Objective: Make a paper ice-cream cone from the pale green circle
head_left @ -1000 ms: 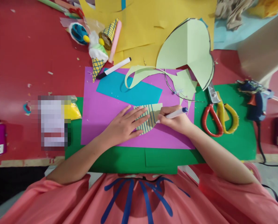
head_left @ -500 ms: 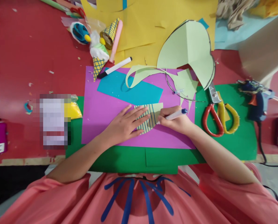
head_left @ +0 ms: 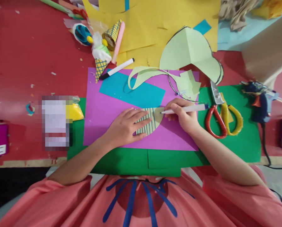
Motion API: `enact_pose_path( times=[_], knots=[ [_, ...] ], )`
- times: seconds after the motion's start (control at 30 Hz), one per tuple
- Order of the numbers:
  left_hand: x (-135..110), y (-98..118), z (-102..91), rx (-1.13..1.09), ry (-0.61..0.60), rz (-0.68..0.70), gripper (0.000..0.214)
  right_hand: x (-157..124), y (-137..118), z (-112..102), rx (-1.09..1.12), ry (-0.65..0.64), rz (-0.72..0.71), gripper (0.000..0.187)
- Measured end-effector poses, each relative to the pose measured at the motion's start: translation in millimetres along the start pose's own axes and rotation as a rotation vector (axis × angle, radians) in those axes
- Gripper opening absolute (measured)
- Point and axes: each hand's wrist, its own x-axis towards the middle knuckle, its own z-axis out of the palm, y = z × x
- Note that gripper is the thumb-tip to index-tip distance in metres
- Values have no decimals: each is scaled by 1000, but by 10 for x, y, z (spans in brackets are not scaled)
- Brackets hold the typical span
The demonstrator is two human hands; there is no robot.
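My left hand (head_left: 124, 126) lies flat, fingers spread, pressing a pale green paper piece (head_left: 151, 121) with blue stripes onto a purple sheet (head_left: 103, 113). My right hand (head_left: 185, 116) grips a white marker (head_left: 185, 109) with its tip at the upper right edge of the striped piece. The purple sheet rests on green paper (head_left: 237, 145). A teal paper strip (head_left: 133, 91) lies just beyond my hands.
Red and yellow scissors (head_left: 222, 113) lie right of my right hand, a blue glue gun (head_left: 259, 101) farther right. A large pale green cut-out (head_left: 190, 52), yellow paper (head_left: 150, 25), a black marker (head_left: 117, 68), paper cones (head_left: 100, 63) and a blurred-out object (head_left: 55, 123) surround the sheet.
My right hand has turned and lifted the marker to lie flatter, its tip now at the striped piece's upper right edge. The striped piece has rotated slightly under my left hand.
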Motion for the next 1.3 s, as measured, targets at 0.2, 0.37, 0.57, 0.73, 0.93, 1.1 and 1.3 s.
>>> enact_pose_path(
  times=[0.2,0.37,0.57,0.73,0.93,1.1,1.3],
  knots=[
    [-4,31,20,-5,-17,33,46,-4,-7,10,-133,-22,-80,18],
    [-3,45,24,-9,-64,34,50,26,-28,22,-228,-24,-90,15],
    [-1,57,8,-7,-19,43,49,59,-30,50,-312,-42,-77,15],
    [1,56,29,-15,-19,41,53,57,-54,82,-368,-38,-55,15],
    [0,55,31,13,-42,40,51,57,-57,90,-380,-29,-59,16],
    [3,49,38,7,-39,40,51,59,-30,84,-382,-40,-64,17],
    [8,50,31,13,-36,46,51,64,-37,89,-397,-37,-48,16]
  ],
)
